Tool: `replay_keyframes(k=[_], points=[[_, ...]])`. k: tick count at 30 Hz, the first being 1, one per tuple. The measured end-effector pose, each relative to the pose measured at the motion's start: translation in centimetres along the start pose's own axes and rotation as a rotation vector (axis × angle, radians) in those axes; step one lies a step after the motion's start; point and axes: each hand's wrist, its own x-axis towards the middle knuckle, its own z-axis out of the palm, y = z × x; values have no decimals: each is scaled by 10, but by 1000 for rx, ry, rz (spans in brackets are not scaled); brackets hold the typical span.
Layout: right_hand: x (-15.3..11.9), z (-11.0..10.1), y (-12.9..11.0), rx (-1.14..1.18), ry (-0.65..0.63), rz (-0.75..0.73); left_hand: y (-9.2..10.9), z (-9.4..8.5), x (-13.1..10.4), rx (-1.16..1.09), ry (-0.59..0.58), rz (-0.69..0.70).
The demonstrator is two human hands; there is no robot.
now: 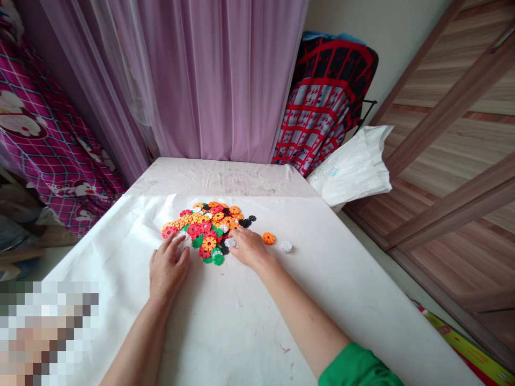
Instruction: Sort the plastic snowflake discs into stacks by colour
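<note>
Notched plastic discs in red, orange, green, black and white lie in a pile (209,228) on the white-covered table (225,332). My left hand (167,265) rests at the pile's left front edge, its fingers apart, close to a white disc. At the right side of the pile, my right hand (247,246) has its thumb and fingers around a white disc (230,243). Apart from the pile, to the right of that hand, lie an orange disc (269,238) and a white disc (286,246).
A white sack (354,166) stands beyond the table's right edge. Purple curtains (225,80) hang behind the far edge. Wooden doors (450,177) are on the right, and patterned magenta cloth (44,128) hangs on the left.
</note>
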Motion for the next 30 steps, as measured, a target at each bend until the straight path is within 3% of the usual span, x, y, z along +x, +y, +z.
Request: replay_keyframes(k=[6, 10, 13, 18, 20, 25, 30], points=[[10, 8, 1, 85, -23, 48, 1, 1, -2, -1, 27, 16], [1, 1, 15, 218, 52, 83, 2, 1, -2, 1, 27, 12], [-19, -13, 53, 364, 184, 172, 1, 1, -2, 6, 18, 21], [-58, -36, 137, 486, 432, 459, 0, 2, -1, 23, 16, 29], [-68, -37, 154, 506, 429, 478, -2, 2, 0, 22, 23, 36], [-72, -25, 148, 509, 225, 429, -6, 3, 2, 13, 15, 52], [-68, -25, 133, 429, 172, 414, -6, 2, 3, 8, 16, 51]])
